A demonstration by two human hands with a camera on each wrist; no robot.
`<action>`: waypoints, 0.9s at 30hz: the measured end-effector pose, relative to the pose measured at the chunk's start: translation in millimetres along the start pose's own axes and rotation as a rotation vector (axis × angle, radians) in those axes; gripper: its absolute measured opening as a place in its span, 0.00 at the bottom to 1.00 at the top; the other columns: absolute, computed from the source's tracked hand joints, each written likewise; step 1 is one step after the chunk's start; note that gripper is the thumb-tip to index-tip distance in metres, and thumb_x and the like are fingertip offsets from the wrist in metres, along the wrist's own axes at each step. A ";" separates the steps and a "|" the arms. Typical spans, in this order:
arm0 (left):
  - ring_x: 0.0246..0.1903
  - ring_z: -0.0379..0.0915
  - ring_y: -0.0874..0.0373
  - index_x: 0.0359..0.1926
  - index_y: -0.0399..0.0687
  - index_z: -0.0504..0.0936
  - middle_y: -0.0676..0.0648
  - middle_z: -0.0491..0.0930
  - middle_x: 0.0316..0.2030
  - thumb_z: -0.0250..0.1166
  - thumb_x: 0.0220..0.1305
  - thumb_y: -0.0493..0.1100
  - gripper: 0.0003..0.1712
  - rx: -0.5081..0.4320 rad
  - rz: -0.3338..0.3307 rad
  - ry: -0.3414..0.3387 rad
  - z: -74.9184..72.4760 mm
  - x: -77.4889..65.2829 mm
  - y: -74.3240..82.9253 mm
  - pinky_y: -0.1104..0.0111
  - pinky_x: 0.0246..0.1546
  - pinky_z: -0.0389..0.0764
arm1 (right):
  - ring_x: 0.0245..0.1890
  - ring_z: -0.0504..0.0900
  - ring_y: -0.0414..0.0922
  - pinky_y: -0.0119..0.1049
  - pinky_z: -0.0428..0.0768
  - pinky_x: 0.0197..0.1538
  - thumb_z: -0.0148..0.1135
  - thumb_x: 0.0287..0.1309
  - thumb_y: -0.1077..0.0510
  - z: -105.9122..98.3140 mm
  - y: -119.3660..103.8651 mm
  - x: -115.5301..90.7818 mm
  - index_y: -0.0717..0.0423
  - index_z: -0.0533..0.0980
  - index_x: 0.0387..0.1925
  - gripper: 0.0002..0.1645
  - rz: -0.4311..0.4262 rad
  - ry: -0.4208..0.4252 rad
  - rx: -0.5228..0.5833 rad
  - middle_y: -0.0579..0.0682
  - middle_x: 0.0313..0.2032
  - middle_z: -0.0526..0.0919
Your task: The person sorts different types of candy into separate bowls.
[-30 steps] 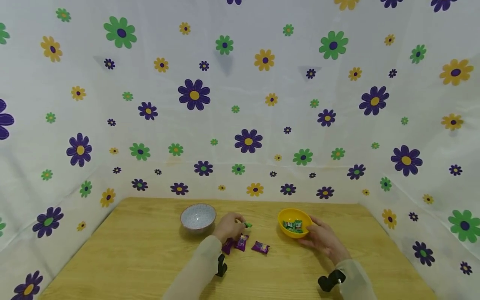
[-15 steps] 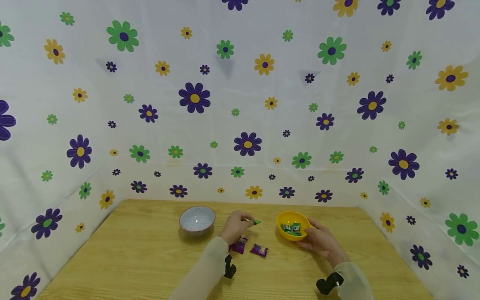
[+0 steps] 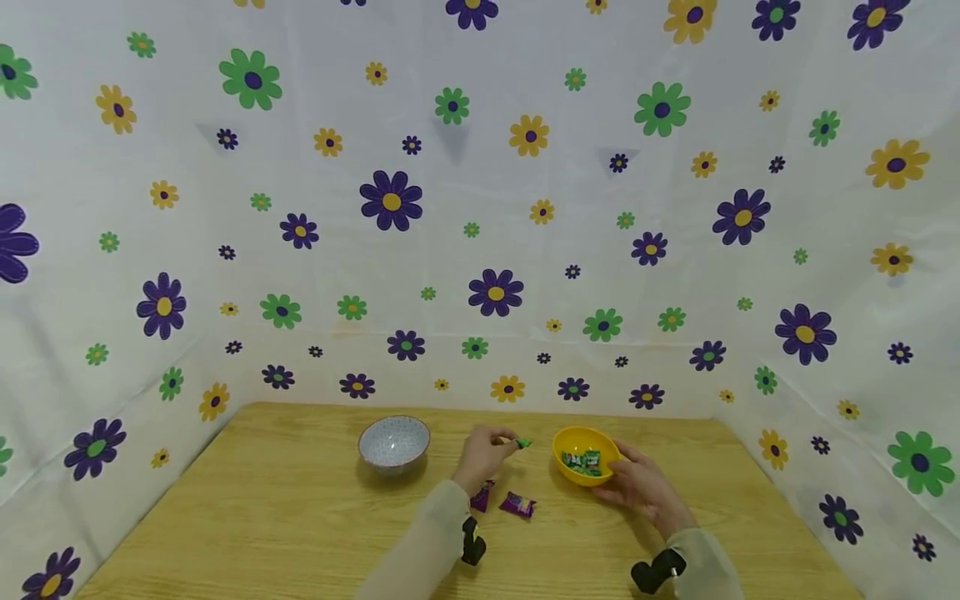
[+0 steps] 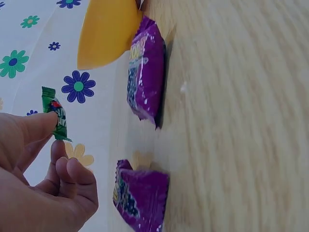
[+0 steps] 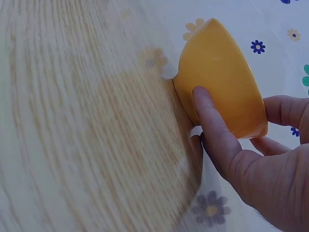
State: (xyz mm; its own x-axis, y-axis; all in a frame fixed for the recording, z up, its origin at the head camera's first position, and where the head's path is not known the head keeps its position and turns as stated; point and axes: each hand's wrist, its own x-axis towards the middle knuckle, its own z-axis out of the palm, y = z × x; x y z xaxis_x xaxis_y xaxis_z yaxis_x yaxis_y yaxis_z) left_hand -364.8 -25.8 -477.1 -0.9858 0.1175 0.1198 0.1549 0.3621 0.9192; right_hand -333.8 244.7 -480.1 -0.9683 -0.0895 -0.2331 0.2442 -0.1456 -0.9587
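Between thumb and fingers, my left hand (image 3: 480,460) pinches a small green wrapped candy (image 4: 61,121), held up off the table in the left wrist view. My right hand (image 3: 647,493) grips the yellow bowl (image 3: 567,471) by its right side; the right wrist view shows one digit laid along the outer wall (image 5: 217,67) and others at the rim. Several green wrapped candies (image 3: 583,462) lie inside that bowl. Two purple wrapped candies show below the left hand: one purple candy (image 3: 517,504) lies apart, and the other purple candy (image 3: 482,497) is partly covered by the hand.
A pale patterned bowl (image 3: 394,446) with a reddish rim stands on the wooden table (image 3: 285,500), left of the left hand. Behind and at both sides hangs a white flower-printed sheet (image 3: 450,250).
My left hand has lifted the green candy and carried it right, toward the yellow bowl. The right hand stays on the bowl, which has barely moved.
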 end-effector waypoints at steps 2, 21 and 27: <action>0.30 0.66 0.56 0.39 0.48 0.87 0.46 0.79 0.37 0.65 0.65 0.40 0.05 -0.007 -0.002 0.007 4.3 1.0 1.7 0.67 0.27 0.68 | 0.68 0.62 0.68 0.54 0.79 0.55 0.39 0.73 0.65 -0.6 0.7 -0.5 0.57 0.44 0.77 0.35 0.003 0.009 0.000 0.71 0.72 0.52; 0.34 0.68 0.60 0.40 0.47 0.89 0.50 0.81 0.39 0.66 0.64 0.39 0.07 -0.040 0.053 -0.070 47.4 -4.0 25.4 0.71 0.30 0.69 | 0.69 0.62 0.67 0.53 0.79 0.55 0.41 0.72 0.66 -2.6 3.0 0.3 0.58 0.45 0.77 0.37 -0.009 -0.005 0.016 0.70 0.72 0.52; 0.31 0.67 0.61 0.42 0.46 0.89 0.47 0.82 0.36 0.65 0.64 0.38 0.08 -0.020 0.087 -0.067 57.2 -6.6 37.8 0.73 0.27 0.69 | 0.68 0.64 0.65 0.52 0.79 0.55 0.42 0.72 0.67 -4.1 3.9 0.7 0.61 0.45 0.76 0.36 -0.033 -0.025 0.029 0.72 0.71 0.55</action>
State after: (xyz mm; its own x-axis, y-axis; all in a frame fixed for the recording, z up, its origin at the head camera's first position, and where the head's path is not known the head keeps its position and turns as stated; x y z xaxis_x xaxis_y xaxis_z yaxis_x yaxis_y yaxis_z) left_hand -348.8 40.0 -464.6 -0.9619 0.2098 0.1751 0.2382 0.3297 0.9135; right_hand -333.7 248.2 -484.7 -0.9744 -0.1088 -0.1970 0.2140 -0.1773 -0.9606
